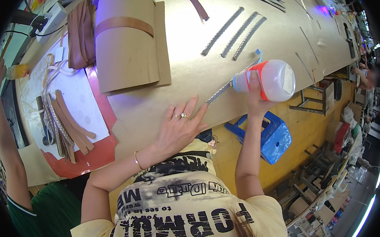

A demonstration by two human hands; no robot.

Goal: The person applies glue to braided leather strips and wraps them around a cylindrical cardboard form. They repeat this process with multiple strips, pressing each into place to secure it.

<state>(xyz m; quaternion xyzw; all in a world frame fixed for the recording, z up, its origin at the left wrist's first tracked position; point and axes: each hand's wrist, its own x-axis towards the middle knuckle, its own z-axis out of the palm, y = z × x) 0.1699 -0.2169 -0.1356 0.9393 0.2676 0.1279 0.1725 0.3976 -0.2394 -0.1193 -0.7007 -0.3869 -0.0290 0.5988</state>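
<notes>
My right hand is wrapped round a translucent white squeeze bottle with an orange-red band. It is tipped on its side, its pale blue neck toward a thin grey braided strip. Whether its tip touches the strip I cannot tell. With fingers stretched out, my left hand lies low over the table's near edge, its index fingertip at the strip's near end. Beyond, three similar braided strips lie side by side on the tan table covering.
A large tan cardboard roll and folded brown leather strips stand at the left. Farther left, several straps lie on white paper beside a co-worker's arm. A blue plastic stool is by the table's near edge.
</notes>
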